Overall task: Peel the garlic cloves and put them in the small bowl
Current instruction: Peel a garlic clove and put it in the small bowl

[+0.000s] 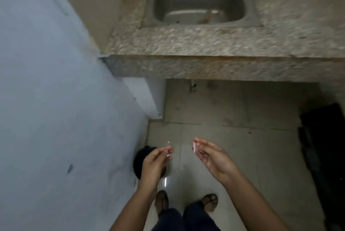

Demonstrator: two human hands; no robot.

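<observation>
My hands hang apart over the tiled floor, below the counter's front edge. My right hand (214,158) pinches a thin pinkish scrap of garlic skin (194,147) between thumb and fingertips. My left hand (155,163) has relaxed, nearly straight fingers, with a tiny pale flake (168,155) stuck at the fingertips. It hovers above a dark round bin (142,158) standing on the floor by the wall. Neither garlic cloves nor a small bowl are in view.
A speckled stone counter (205,44) with a steel sink (199,1) runs across the top. A pale wall (46,100) fills the left side. A black object (324,137) lies on the floor at the right. My sandalled feet (186,202) stand below my hands.
</observation>
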